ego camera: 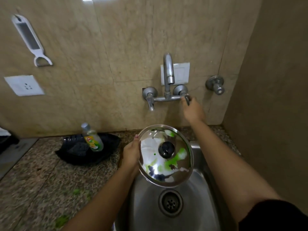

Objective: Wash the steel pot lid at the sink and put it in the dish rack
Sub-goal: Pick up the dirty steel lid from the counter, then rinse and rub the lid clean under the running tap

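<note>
Steel pot lid (166, 155) smeared green and white, black knob up, left hand (130, 155) gripping its left rim over sink (196, 194), right hand (193, 110) pinching far tap handle (187, 99)

A round steel pot lid (166, 155) with a dark centre knob tilts above the steel sink (196, 189), its shiny top smeared with white and green residue, gripped by its left rim.

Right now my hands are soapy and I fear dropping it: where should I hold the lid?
Keep the left hand on the lid at its left rim, thumb on top. The black knob faces up, so the right hand could pinch it from above.
</note>
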{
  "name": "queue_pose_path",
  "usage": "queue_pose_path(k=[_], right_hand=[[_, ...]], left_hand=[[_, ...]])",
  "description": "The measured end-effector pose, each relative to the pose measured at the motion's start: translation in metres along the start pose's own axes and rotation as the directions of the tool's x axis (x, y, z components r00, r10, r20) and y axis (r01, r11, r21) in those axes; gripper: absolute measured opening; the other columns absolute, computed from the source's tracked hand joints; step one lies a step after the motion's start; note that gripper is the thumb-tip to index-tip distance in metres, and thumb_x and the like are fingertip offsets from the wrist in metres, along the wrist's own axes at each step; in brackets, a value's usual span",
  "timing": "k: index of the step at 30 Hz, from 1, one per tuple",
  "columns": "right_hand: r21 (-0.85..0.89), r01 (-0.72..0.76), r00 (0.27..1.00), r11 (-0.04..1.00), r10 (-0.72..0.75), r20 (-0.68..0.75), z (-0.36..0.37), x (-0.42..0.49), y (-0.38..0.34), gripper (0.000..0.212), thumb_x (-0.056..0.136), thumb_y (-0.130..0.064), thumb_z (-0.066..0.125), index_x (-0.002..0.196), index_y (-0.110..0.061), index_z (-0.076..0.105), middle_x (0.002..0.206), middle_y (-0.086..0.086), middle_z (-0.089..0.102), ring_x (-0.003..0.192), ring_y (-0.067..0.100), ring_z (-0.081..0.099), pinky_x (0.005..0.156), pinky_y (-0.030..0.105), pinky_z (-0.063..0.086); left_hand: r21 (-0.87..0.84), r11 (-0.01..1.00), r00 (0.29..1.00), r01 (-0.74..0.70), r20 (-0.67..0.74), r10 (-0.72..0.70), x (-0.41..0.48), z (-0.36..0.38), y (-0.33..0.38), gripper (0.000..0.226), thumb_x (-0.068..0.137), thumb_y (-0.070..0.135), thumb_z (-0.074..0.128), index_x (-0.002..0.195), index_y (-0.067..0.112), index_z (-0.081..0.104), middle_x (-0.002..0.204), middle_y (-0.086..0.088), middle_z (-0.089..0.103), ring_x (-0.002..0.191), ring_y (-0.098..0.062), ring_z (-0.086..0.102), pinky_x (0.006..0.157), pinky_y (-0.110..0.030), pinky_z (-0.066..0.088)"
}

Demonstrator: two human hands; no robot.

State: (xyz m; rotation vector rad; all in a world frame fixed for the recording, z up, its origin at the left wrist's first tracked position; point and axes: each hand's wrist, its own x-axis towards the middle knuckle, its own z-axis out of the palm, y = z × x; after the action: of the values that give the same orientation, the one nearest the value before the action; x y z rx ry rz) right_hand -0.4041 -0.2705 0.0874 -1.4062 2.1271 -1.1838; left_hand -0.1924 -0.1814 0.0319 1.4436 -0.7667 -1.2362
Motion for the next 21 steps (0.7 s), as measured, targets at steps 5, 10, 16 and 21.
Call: queue_pose_path(k=[5, 10, 16, 21], right_hand=[[-0.133, -0.001, 0.998, 0.991, -0.007, -0.063, -0.001, 0.008, -0.004, 0.066, 0.092, -0.065, 0.023, 0.106, -0.013, 0.062, 0.101, 0.015, 0.066, 0.092, 0.034, 0.061, 0.071, 0.038, 0.045], [-0.166, -0.019, 0.997, 0.986, 0.008, -0.071, -0.003, 0.011, -0.006, 0.065, 0.096, -0.060, 0.021, 0.097, -0.013, 0.065, 0.089, 0.010, 0.067, 0.075, 0.026, 0.056, 0.059, 0.032, 0.037], [0.123, -0.075, 0.997, 0.990, 0.076, -0.007, -0.005, 0.007, -0.005, 0.055, 0.095, -0.061, 0.021, 0.096, -0.023, 0.061, 0.073, 0.004, 0.070, 0.064, 0.022, 0.067, 0.062, 0.031, 0.050], [0.330, -0.161, 0.984, 0.930, 0.125, 0.129, -0.014, -0.008, -0.010, 0.069, 0.082, -0.079, 0.027, 0.112, -0.024, 0.054, 0.107, 0.011, 0.069, 0.097, 0.034, 0.067, 0.091, 0.049, 0.052]], left_hand=[[-0.001, 1.000, 1.000, 0.011, 0.004, -0.011, 0.004, 0.007, 0.000, 0.039, 0.094, 0.038, 0.053, 0.077, 0.010, 0.073, 0.089, -0.020, 0.074, 0.088, -0.037, 0.070, 0.087, -0.049, 0.055], [-0.058, 0.998, 0.999, 0.019, 0.029, -0.017, 0.004, 0.010, 0.000, 0.037, 0.098, 0.032, 0.048, 0.080, 0.007, 0.068, 0.078, -0.013, 0.070, 0.068, -0.024, 0.065, 0.050, -0.020, 0.054], [-0.111, 0.994, 0.998, 0.014, 0.069, -0.007, 0.005, 0.013, -0.003, 0.035, 0.098, 0.029, 0.050, 0.084, 0.003, 0.068, 0.067, -0.007, 0.071, 0.051, -0.013, 0.068, 0.041, -0.017, 0.049], [-0.091, 0.996, 0.995, 0.013, 0.103, -0.004, 0.002, 0.011, -0.003, 0.036, 0.098, 0.030, 0.048, 0.095, -0.001, 0.068, 0.082, -0.013, 0.071, 0.067, -0.021, 0.069, 0.052, -0.022, 0.054]])
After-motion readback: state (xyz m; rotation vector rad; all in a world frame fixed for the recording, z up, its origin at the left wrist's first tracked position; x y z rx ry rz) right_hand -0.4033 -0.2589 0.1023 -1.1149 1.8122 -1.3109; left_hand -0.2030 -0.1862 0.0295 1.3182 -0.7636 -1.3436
